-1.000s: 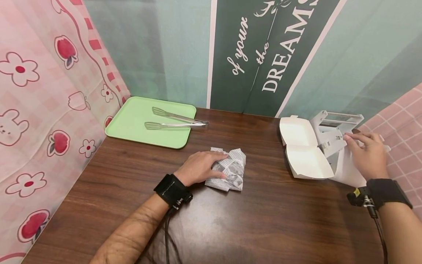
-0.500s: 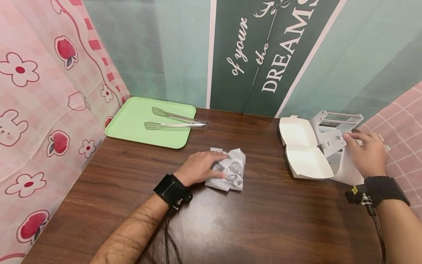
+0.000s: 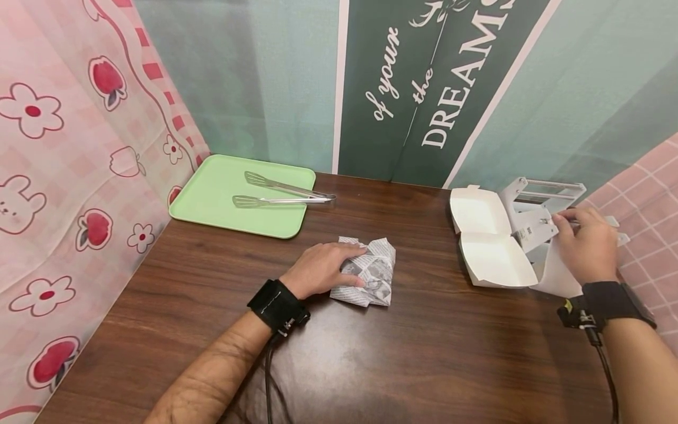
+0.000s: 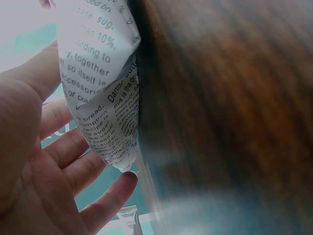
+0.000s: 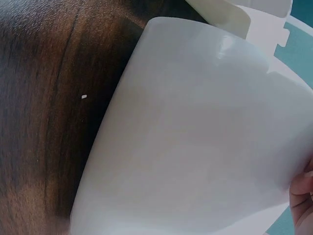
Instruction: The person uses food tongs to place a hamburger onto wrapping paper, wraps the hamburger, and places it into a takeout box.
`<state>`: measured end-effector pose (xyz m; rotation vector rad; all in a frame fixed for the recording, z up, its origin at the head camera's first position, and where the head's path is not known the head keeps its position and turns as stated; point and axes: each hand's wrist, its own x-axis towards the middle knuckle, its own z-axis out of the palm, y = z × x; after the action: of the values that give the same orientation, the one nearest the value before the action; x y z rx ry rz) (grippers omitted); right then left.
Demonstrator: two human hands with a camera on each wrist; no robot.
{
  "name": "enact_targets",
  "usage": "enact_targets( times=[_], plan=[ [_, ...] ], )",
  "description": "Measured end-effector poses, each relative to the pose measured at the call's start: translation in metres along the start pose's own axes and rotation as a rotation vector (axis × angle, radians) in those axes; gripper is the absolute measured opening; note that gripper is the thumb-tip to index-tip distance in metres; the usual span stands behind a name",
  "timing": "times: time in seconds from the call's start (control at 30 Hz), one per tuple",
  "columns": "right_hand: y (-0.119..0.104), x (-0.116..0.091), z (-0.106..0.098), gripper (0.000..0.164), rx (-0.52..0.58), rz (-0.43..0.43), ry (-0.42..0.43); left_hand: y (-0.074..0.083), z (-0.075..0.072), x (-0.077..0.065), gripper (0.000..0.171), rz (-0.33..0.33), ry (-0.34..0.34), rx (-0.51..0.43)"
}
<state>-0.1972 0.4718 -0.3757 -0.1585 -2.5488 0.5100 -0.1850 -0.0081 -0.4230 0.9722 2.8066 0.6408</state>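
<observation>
Compared with the frame half a second earlier, the fingers of the right hand (image 3: 590,247) are more strongly bent, and the hand is shifted slightly to the left; the left hand (image 3: 320,271) is unchanged in position. The packet wrapped in newsprint-patterned paper (image 3: 378,277) is grasped between the thumb and fingers of the left hand, its greater part lying just to the right of the fingertips, flat on the brown desk (image 3: 424,365). In the left wrist view, the printed edge is seen to be spanned by the spread fingers. At the right-hand fingers, a white rod-and-plate stand (image 3: 535,229) is met by the thumb; whether anything is pinched there cannot be told. Below these fingers, a curved white sheet (image 5: 186,132) is shown, large in the right wrist view. To their left, an opened white clamshell box (image 3: 498,259) is placed beside the stand. Beyond and to the left of the left-hand fingers, a green tray (image 3: 206,200) is set, with metal tongs (image 3: 296,202) laid across its right edge.
</observation>
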Motion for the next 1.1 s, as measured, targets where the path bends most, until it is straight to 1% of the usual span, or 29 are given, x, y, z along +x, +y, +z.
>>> enact_targets(
  times=[0.23, 0.6, 0.83, 0.9, 1.03, 1.1],
  plan=[
    [0.0001, 0.0019, -0.0008, 0.031, -0.013, 0.044, -0.021, 0.0003, -0.0001, 0.0, 0.072, -0.004, -0.007, 0.0],
    [0.0009, 0.0069, -0.0046, 0.031, 0.048, 0.178, -0.002, 0.0002, -0.0007, 0.0, 0.072, 0.008, -0.001, -0.003],
    [0.0004, 0.0064, -0.0065, 0.037, 0.066, 0.282, -0.021, -0.0009, 0.0005, 0.0002, 0.072, 0.016, 0.012, -0.005],
    [0.0008, 0.0068, -0.0068, 0.033, 0.081, 0.316, -0.022, -0.001, 0.0008, 0.0005, 0.072, 0.013, 0.01, -0.006],
    [0.0023, 0.0082, -0.0079, 0.015, 0.118, 0.384, -0.023, -0.0007, 0.0006, 0.0006, 0.072, 0.008, 0.004, -0.004],
    [0.0027, 0.0088, -0.0086, 0.013, 0.136, 0.409, -0.024, -0.0006, 0.0005, 0.0006, 0.072, 0.007, 0.002, -0.003]
  ],
)
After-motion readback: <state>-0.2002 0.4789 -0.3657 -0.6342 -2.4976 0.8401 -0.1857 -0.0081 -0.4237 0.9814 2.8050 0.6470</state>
